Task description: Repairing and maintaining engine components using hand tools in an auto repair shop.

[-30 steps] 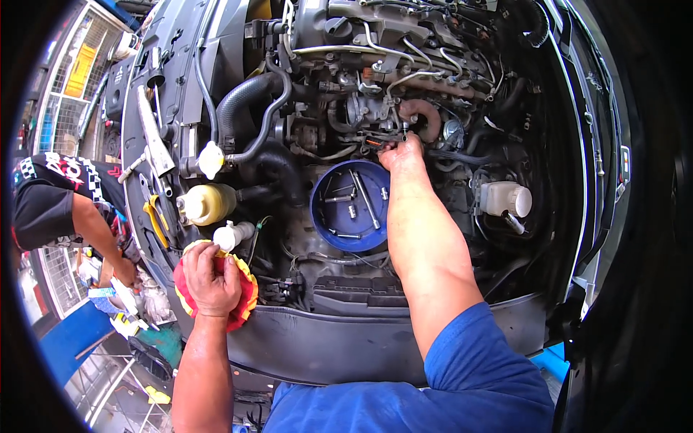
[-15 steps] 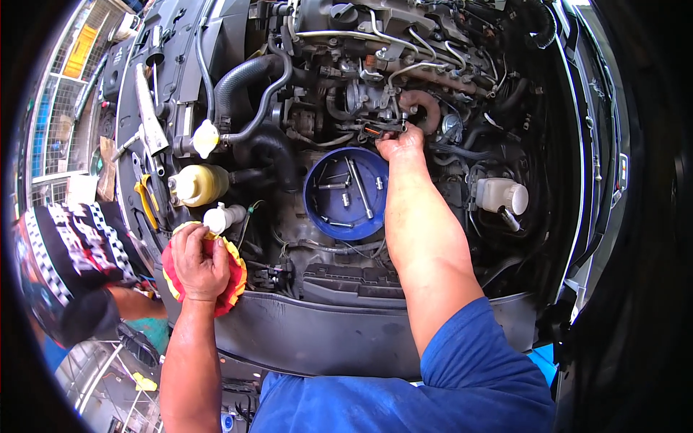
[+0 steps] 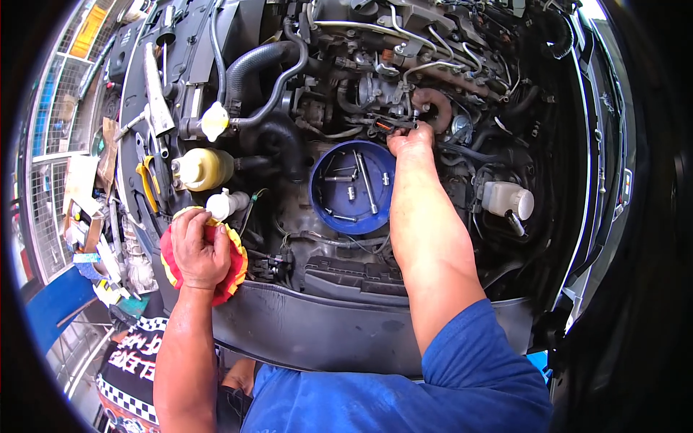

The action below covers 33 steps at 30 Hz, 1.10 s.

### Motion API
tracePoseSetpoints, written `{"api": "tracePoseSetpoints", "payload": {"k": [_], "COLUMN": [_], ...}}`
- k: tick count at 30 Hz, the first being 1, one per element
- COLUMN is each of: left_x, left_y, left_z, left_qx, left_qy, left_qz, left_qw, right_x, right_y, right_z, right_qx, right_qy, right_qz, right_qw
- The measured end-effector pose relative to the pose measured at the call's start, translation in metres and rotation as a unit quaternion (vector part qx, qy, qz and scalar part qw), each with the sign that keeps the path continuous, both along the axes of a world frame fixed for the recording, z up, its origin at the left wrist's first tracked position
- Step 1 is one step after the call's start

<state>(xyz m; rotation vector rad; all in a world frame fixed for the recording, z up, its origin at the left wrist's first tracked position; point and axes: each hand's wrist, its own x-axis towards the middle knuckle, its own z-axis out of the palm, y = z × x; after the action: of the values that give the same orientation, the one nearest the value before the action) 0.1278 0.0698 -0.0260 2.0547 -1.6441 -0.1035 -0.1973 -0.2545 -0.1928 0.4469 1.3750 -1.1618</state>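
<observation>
My left hand [image 3: 200,249] lies on a red cloth with yellow edges [image 3: 234,278] at the left front of the engine bay. Its fingers are stretched out over the cloth, not wrapped round it. Further in, my right hand [image 3: 413,138] reaches into the engine beside a rusty curved pipe [image 3: 433,108]. Those fingers are bent together at a dark part with an orange patch [image 3: 385,125]; what they grip is mostly hidden. Beside my right forearm sits a blue round bowl [image 3: 316,206] with a long metal bar [image 3: 367,182], several sockets and other small tools inside.
Left of the bowl are a yellowish reservoir [image 3: 206,170], a white cap [image 3: 221,206] and yellow-handled pliers [image 3: 149,184]. A metal tool [image 3: 156,90] lies on the left edge. At right is a white reservoir [image 3: 507,200]. Another person [image 3: 137,368] is at the lower left.
The view has shifted slightly. The other person has moved from the left side to the lower left, uncovering clutter there. Both my hands remain at the same places.
</observation>
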Motion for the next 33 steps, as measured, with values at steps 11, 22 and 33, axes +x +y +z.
{"api": "tracePoseSetpoints", "payload": {"k": [11,22,33], "left_x": [0.0,0.001,0.003], "left_y": [0.0,0.001,0.005], "left_z": [-0.001,-0.001,-0.005], "left_qx": [-0.001,-0.019,-0.022], "left_qy": [-0.006,0.007,0.022], "left_qz": [0.004,0.009,0.021], "left_qw": [1.0,1.0,0.999], "right_x": [-0.002,0.036,0.077], "right_y": [-0.002,0.026,0.108], "right_z": [-0.005,0.062,0.045], "right_qx": [-0.022,-0.223,-0.062], "right_qy": [0.007,0.466,0.544], "right_qz": [0.049,0.032,0.758], "right_qw": [0.999,0.855,0.354]}}
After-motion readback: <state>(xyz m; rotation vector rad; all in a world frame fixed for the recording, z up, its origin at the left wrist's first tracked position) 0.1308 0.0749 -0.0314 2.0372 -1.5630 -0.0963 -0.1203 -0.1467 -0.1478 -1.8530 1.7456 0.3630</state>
